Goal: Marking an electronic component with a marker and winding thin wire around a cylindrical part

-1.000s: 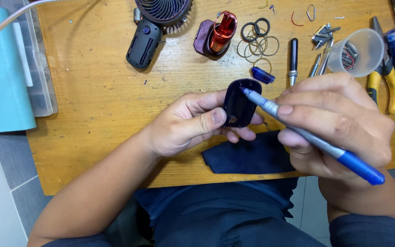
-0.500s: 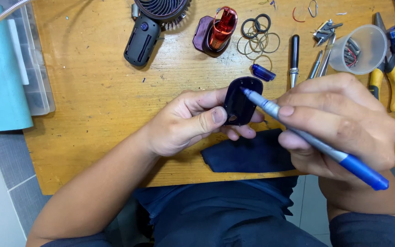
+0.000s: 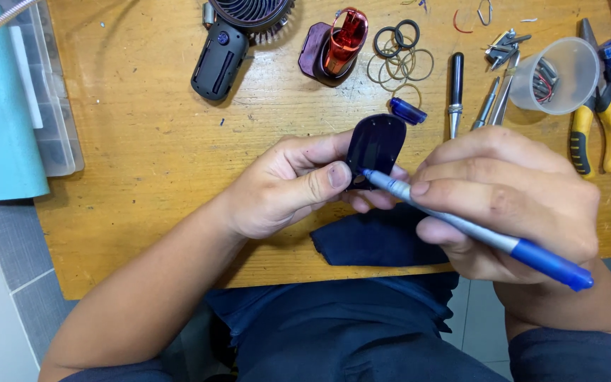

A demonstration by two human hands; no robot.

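Pinched between thumb and fingers of the left hand (image 3: pixel 284 187), the dark navy oval plastic cover (image 3: pixel 376 145) stands tilted on edge just above the near part of the wooden workbench (image 3: pixel 143 141). The right hand (image 3: pixel 510 205) closes around a grey-and-blue pen-shaped tool (image 3: pixel 475 230), fingers pressed together on its barrel, the tip resting against the lower edge of the cover.

Compared with a second ago, the tip has slid down from the cover's upper face to its lower rim, close beside the left thumb; the cover itself has turned slightly more upright, while both hands sit where they were. That shift suggests the work has passed from the flat face to the seam or edge of the part, probably prying or probing there.

Relative to the cover: a folded dark blue cloth (image 3: pixel 376 240) lies just below it, a small blue cap (image 3: pixel 408 111) just above, loose black rubber rings (image 3: pixel 397 49) farther above, a red-and-purple translucent part (image 3: pixel 337 42) above left, a black handheld fan (image 3: pixel 231 39) well to the upper left, and a clear plastic cup (image 3: pixel 556 74) with yellow-handled pliers (image 3: pixel 595 117) to the upper right.
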